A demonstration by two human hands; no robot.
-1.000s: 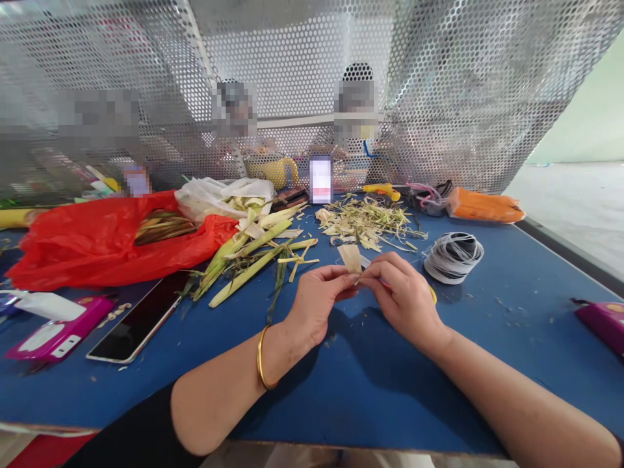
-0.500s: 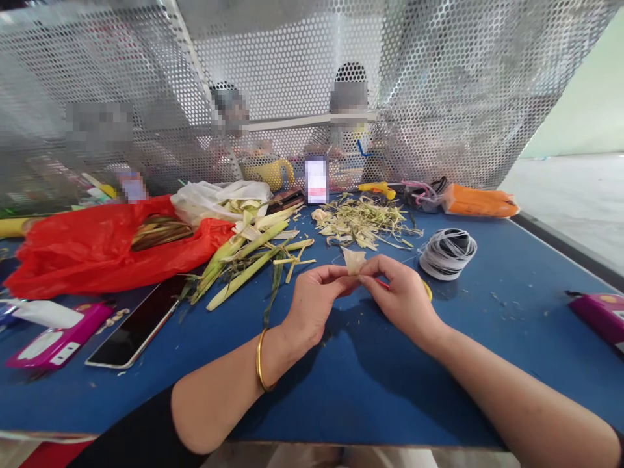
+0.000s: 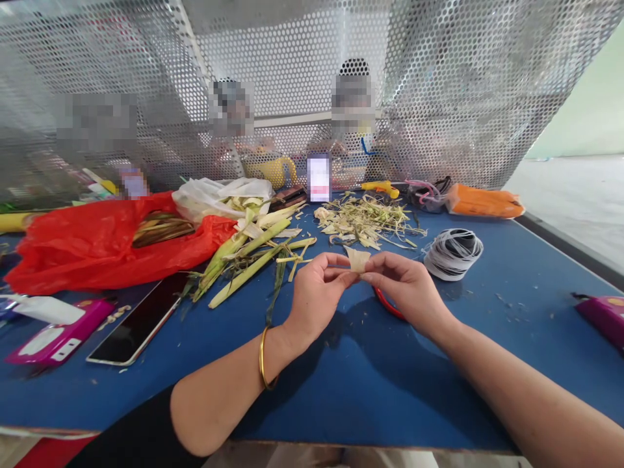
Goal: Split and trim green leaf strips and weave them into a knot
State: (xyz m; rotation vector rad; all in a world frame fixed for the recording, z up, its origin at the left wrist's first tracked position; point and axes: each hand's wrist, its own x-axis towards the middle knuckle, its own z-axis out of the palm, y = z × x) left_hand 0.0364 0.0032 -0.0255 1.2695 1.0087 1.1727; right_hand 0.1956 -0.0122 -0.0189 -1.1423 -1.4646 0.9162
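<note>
A small pale piece of dried husk [image 3: 359, 260] is pinched between both hands above the table. My left hand [image 3: 318, 292], with a gold bangle at its wrist, grips the left side of the piece between thumb and fingers. From the other side my right hand [image 3: 405, 284] pinches it, fingertips almost meeting the left ones. Under the right hand shows a red loop [image 3: 389, 304], perhaps a scissors handle; the rest of it is hidden. A spool of white-grey thread [image 3: 453, 254] stands to the right of the right hand.
Shredded husk strips [image 3: 365, 221] lie beyond my hands. Green husks [image 3: 251, 260] and a red plastic bag [image 3: 97, 244] spread to the left, near a dark phone [image 3: 141, 318] and a magenta device [image 3: 61, 335]. A perforated metal screen [image 3: 292, 58] closes the back, with people behind it.
Both hands stay on the husk piece, with the fingers slightly shifted and the piece turned a little. More of the red loop shows under my right hand. The view has moved slightly.
</note>
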